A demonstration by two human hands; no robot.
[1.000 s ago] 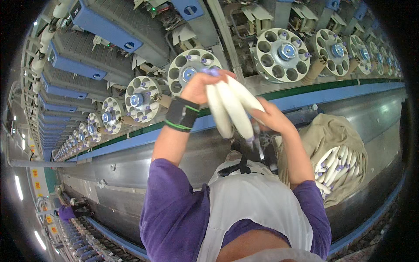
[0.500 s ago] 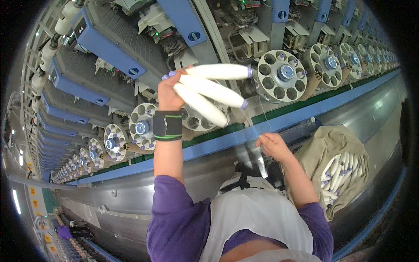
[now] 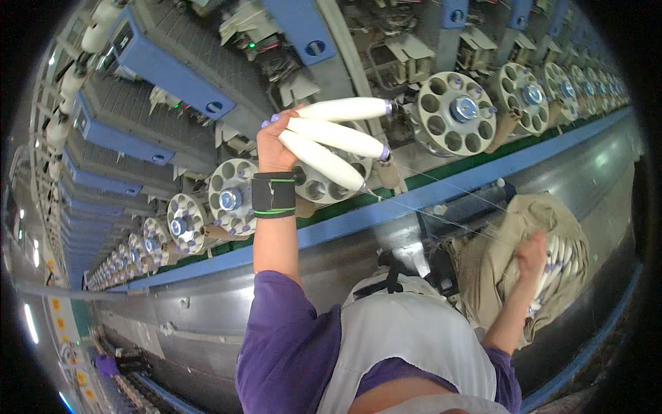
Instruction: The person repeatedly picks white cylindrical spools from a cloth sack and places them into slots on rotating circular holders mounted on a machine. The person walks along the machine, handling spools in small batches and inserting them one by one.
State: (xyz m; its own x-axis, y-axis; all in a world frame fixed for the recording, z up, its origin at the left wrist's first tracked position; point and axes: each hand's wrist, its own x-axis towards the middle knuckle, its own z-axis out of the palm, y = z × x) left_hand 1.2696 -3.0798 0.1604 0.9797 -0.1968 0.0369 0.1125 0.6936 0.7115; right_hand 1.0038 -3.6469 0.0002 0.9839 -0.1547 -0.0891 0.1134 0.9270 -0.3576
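Three white bobbins (image 3: 336, 137) with purple ends are fanning out from the left hand (image 3: 277, 141), whose grip is clasping them together by their near ends, up in front of a round, holed holder (image 3: 314, 190). A black wristband (image 3: 274, 195) with green edging is circling that wrist. Thin threads (image 3: 441, 219) are stretching from the bobbins' far ends toward the right hand (image 3: 532, 255), which is hovering over a beige sack (image 3: 483, 265) of more bobbins (image 3: 562, 255). Its grip is blurring, so whether it is pinching the threads I cannot tell.
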